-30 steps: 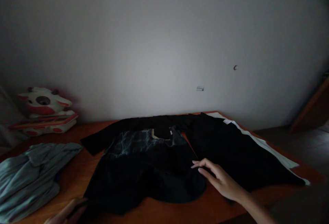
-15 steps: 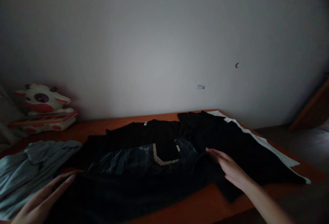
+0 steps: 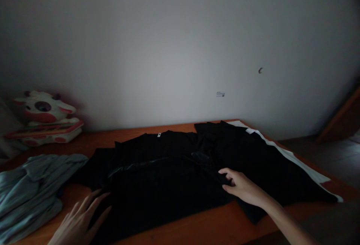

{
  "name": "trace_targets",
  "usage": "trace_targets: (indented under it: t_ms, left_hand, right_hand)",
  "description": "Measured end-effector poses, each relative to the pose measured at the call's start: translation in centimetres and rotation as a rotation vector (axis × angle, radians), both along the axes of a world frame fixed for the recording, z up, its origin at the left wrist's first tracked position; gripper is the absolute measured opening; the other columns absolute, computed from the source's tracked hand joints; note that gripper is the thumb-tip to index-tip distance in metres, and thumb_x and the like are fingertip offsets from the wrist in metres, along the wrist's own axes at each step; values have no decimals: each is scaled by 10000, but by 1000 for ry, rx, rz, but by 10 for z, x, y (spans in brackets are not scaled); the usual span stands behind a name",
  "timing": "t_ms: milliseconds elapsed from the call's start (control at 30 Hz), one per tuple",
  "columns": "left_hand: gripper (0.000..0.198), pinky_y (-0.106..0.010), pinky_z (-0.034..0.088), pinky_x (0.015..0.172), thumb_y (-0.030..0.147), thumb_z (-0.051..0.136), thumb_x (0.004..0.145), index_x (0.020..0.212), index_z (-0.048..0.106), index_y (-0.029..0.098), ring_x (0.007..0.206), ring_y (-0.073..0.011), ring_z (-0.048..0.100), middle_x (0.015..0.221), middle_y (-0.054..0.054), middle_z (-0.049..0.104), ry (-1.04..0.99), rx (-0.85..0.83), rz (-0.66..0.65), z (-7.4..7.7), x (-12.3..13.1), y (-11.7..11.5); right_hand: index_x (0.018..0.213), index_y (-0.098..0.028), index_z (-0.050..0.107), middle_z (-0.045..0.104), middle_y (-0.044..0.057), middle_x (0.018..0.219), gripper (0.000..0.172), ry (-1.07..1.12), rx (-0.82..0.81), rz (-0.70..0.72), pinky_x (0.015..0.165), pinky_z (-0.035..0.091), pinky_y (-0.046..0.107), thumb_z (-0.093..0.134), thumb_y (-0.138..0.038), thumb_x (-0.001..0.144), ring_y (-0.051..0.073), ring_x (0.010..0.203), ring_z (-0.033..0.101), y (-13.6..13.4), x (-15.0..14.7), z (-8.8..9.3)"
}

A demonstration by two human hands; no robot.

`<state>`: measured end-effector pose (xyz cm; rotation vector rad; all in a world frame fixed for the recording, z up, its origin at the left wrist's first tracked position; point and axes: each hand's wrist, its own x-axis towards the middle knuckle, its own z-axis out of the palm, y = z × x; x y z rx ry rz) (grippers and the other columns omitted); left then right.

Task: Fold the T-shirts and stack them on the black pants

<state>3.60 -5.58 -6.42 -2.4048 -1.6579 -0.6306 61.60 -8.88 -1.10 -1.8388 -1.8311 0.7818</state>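
Note:
Dark garments overlap on the wooden surface in front of me. A black T-shirt (image 3: 174,143) with a small white neck label lies at the back. Nearer to me is a black garment (image 3: 165,188), with only a thin patterned strip showing along its far edge. My left hand (image 3: 81,218) rests at its near left side, fingers spread and fingertips touching the cloth. At its right edge my right hand (image 3: 243,188) has thumb and fingers curled around the dark fabric. Another black garment (image 3: 253,158) is spread out to the right, over a white one (image 3: 298,160).
A crumpled grey cloth (image 3: 36,188) lies on the left. Behind it stands a cow-shaped toy keyboard (image 3: 47,119). The wooden surface (image 3: 104,136) runs along a plain wall (image 3: 168,50) bearing a small label (image 3: 220,94) and a hook-like mark (image 3: 260,70).
Black cloth now covers most of the patterned fabric and its light-trimmed neckline. My left hand has moved right, its fingers now spread. The right hand has shifted slightly left and lower.

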Motion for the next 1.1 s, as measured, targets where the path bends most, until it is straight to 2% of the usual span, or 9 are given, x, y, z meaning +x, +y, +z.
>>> trace_targets:
  t_ms: [133,267,333,433,600,767,867,933,1100]
  left_hand:
    - [476,-426,572,962,607,541,869,1222,647,305,1115,-281,698,1217,-60,728,-74,-16,14,1,-9,0]
    - [657,-443,590,881,686,574,793,1269,595,234,983,-309,731,1112,-97,755,-184,12,147,21,7,11]
    - [704,-403,599,789,652,562,801,1337,552,196,862,-290,747,1003,-94,776,-216,-40,207,33,16,20]
    - [526,-352,583,732,549,498,848,1227,652,218,773,-256,746,865,-59,783,-207,-105,186,45,21,32]
    - [444,-488,539,939,610,522,824,982,764,274,1043,-337,692,1108,-126,740,-32,77,99,47,15,37]
    - [385,-537,517,971,566,506,840,747,697,244,1246,-403,590,1309,-157,673,11,24,28,42,22,45]
    - [388,-376,579,817,592,467,876,814,630,246,906,-270,726,956,-87,764,-165,-80,32,54,31,44]
    - [428,-271,565,693,653,479,869,879,594,241,729,-192,700,796,-19,725,-373,-115,59,70,35,37]
    - [478,-203,522,643,690,563,838,970,565,231,767,-154,649,822,29,696,-726,-276,35,106,33,14]
  right_hand:
    - [1225,-219,638,684,16,810,497,39,-27,-12,697,487,291,677,-460,792,203,769,666,0,0,4]
    - [1276,-163,611,680,33,814,620,16,90,-99,722,494,317,651,-561,803,211,750,653,13,-13,-5]
    - [1176,-164,664,669,39,794,512,-40,141,-97,713,491,331,636,-519,809,219,735,645,22,-21,-9]
    - [944,-201,699,671,65,846,336,-59,275,-98,756,497,354,564,-493,849,238,797,650,29,-28,-5]
    - [892,-226,653,704,65,937,420,288,194,-142,815,526,353,543,-628,837,273,929,671,22,-21,9]
    - [987,-234,650,715,82,1076,424,592,111,-345,892,525,362,610,-594,767,295,1089,648,23,-18,-9]
    - [970,-243,623,717,62,1000,377,665,127,-332,823,531,342,616,-564,774,282,1035,656,23,-22,-15]
    - [945,-244,597,696,27,873,347,670,133,-281,743,522,321,614,-549,782,261,912,667,20,-24,-9]
    - [977,-236,639,712,22,973,353,547,172,-233,854,509,346,561,-524,789,274,1003,657,10,-25,23]
